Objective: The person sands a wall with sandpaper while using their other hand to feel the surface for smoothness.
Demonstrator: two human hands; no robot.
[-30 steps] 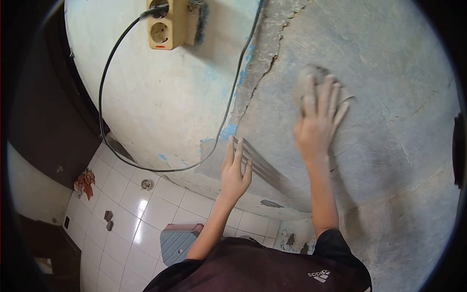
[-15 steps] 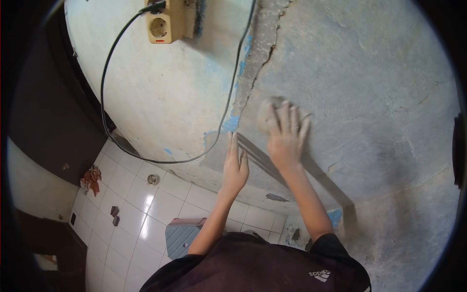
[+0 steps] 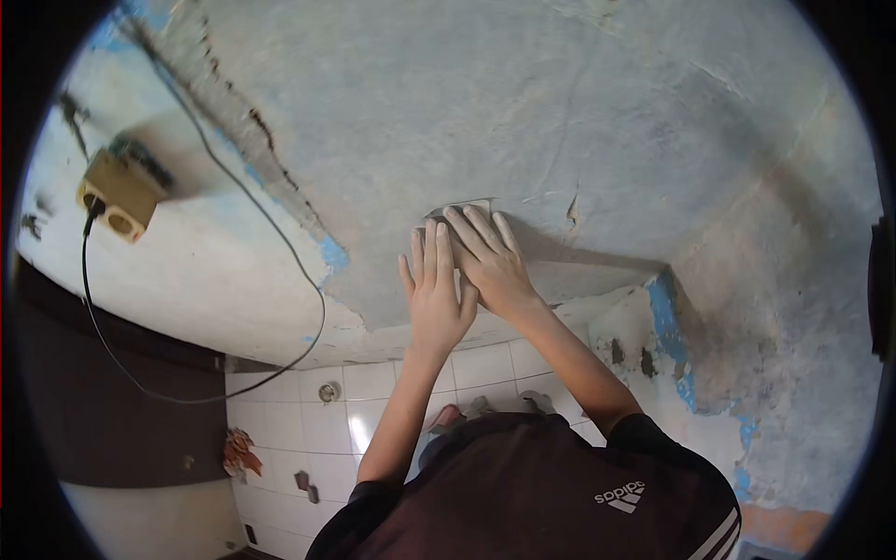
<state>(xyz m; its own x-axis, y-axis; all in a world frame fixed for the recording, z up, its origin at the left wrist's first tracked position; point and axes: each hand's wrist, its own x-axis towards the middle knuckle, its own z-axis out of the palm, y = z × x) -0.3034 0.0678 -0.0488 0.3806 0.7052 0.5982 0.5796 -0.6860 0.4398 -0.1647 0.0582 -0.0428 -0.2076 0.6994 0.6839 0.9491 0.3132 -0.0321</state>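
Note:
My right hand (image 3: 490, 257) presses a thin sheet (image 3: 481, 205) against the grey plastered wall (image 3: 392, 121); the sheet's pale edge shows past the fingertips, and most of it is hidden under the hand. Close beside it on the left, my left hand (image 3: 437, 289) lies with its fingers stretched upward, its thumb side touching the right hand. The left fingers rest at the sheet's left part, spread slightly. Pale dust coats the fingers of both hands.
A yellowish socket block (image 3: 119, 196) with a plugged-in black cable (image 3: 313, 280) hangs at the left. A crack (image 3: 266, 140) runs down the wall. Below are white floor tiles (image 3: 369, 381), a small round container (image 3: 329, 391) and a crumpled reddish cloth (image 3: 241, 453).
The view has turned, shifting the socket left and down. My right hand has come down beside my left hand, and the two now touch. The sheet's edge shows more clearly.

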